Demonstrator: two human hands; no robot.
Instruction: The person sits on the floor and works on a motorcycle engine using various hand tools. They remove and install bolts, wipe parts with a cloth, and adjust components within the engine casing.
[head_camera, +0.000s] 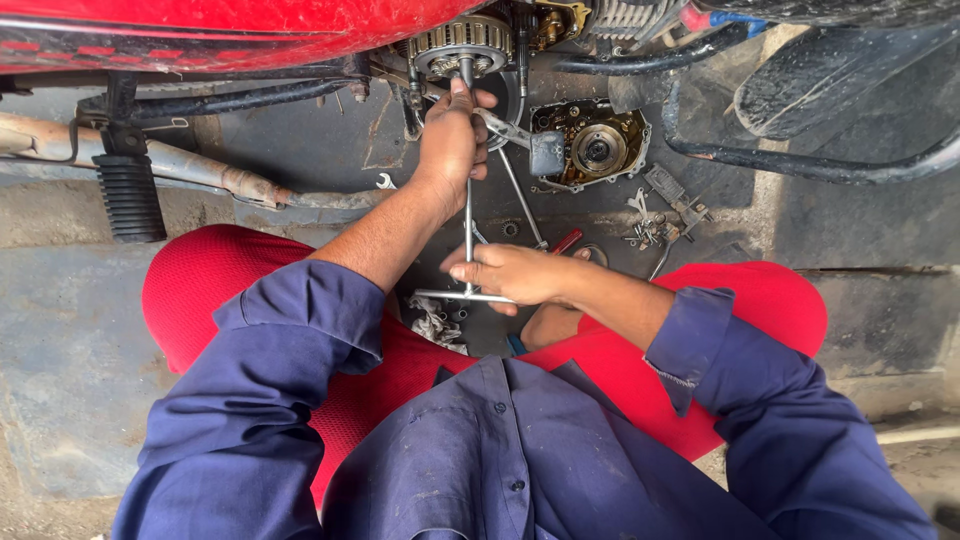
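Note:
A long steel T-handle wrench runs from my lap up to a toothed clutch assembly on a red motorcycle. My left hand is wrapped around the upper shaft, just below the clutch. My right hand grips the crossbar handle at the near end. A removed engine cover with a round bearing lies on the dark ground to the right of the shaft.
A black ribbed footpeg and rusty exhaust pipe stretch at left. Loose small parts and brackets lie at right, a red-handled tool near my right hand, and a small spanner by my left forearm. A black frame bar curves at right.

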